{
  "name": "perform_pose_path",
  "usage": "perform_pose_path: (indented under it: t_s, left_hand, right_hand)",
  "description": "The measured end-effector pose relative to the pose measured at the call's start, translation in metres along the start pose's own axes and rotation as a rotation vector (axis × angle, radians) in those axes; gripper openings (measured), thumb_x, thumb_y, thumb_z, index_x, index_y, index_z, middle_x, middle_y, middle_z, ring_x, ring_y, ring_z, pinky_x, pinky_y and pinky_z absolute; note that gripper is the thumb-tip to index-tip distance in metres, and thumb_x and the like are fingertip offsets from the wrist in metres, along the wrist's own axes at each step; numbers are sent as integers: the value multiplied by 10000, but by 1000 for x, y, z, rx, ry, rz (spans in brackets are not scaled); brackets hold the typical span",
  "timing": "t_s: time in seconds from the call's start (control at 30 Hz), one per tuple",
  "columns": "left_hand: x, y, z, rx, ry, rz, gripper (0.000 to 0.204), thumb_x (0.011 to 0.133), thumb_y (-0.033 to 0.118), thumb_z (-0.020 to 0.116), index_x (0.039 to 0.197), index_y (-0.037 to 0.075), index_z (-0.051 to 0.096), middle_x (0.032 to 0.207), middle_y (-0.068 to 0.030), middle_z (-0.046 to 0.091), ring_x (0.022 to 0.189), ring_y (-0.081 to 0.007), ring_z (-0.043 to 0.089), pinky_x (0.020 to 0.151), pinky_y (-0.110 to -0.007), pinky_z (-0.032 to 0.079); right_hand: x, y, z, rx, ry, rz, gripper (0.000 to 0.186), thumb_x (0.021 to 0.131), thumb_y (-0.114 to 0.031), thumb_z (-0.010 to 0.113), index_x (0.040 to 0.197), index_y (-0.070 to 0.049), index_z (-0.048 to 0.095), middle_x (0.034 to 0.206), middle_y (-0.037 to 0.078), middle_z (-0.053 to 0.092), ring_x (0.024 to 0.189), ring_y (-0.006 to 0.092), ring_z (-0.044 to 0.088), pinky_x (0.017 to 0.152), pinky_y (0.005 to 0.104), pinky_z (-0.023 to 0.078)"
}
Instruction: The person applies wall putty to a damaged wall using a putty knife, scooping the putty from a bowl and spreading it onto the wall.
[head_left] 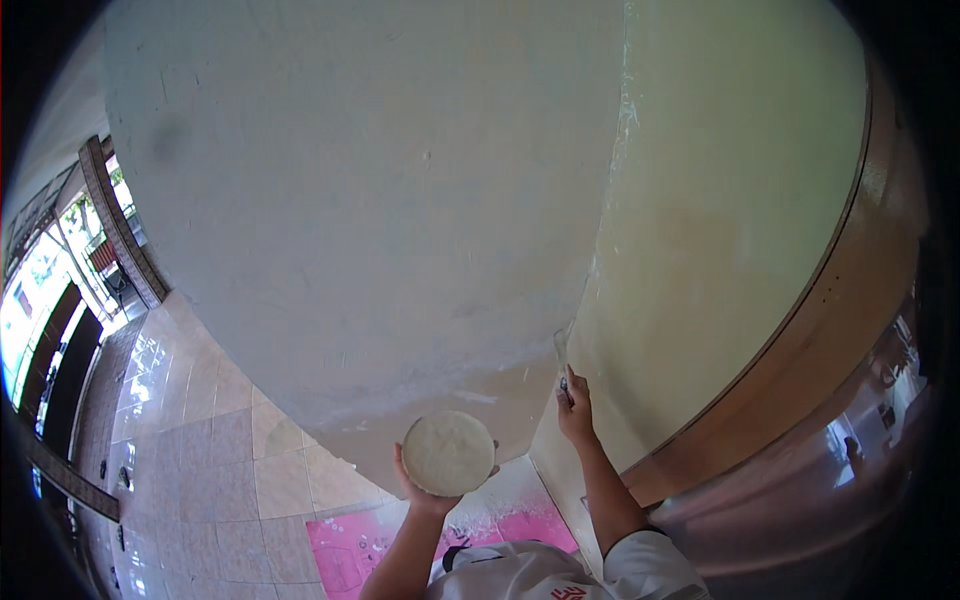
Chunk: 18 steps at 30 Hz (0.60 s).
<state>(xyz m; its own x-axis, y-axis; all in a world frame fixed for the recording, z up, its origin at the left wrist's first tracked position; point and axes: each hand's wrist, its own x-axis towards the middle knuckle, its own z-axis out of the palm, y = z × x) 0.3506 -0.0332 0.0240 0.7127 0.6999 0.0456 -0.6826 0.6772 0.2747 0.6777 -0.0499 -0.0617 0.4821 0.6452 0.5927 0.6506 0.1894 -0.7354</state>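
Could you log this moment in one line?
left hand: holding round pale disc | right hand: gripping flat-bladed tool near wall corner | below: pink sheet

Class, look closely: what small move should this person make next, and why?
Probably ease the scraper-like tool along the wall corner with the right hand: its tip is at or near that seam, where rough white marks show higher up. The left hand holds the round pale disc lower, away from the tool.

The disc (449,453) is left of the scraper (561,350), before the wall (370,230).
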Motion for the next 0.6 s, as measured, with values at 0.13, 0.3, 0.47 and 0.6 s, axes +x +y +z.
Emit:
perform_pose_path:
  t_s: [0.13, 0.3, 0.47, 0.6]
  left_hand:
    - [-8, 9, -1, -58, 1, 32, 1064, 803, 866, 546, 1621, 217, 340, 1603, -245, 379, 1425, -620, 362, 1016, -836, 389]
    - [-17, 10, -1, -14, 47, 175, 1038, 793, 838, 612, 1592, 216, 387, 1574, -244, 405, 1403, -631, 373, 997, -834, 413]
    - [-24, 0, -14, -43, 105, 245, 1040, 789, 845, 610, 1586, 212, 396, 1564, -255, 410, 1395, -638, 376, 992, -843, 417]
    - [-23, -13, -21, -68, 114, 251, 1059, 776, 852, 611, 1588, 208, 392, 1558, -259, 416, 1377, -644, 397, 971, -848, 432]
  right_hand:
    - [40, 43, 21, 27, 115, 134, 650, 933, 54, 635, 1555, -83, 505, 1226, 145, 585, 1018, 264, 579, 804, 335, 515]
    - [64, 73, 48, -47, 201, 103, 662, 920, 45, 664, 1554, -54, 499, 1178, 138, 602, 954, 260, 578, 777, 326, 512]
    - [71, 95, 58, -101, 209, 49, 651, 903, 41, 682, 1530, -43, 531, 1117, 152, 628, 927, 274, 590, 778, 334, 510]
    - [32, 119, 53, -222, 182, -42, 636, 888, 48, 687, 1505, -27, 555, 1047, 159, 652, 914, 290, 601, 790, 366, 512]
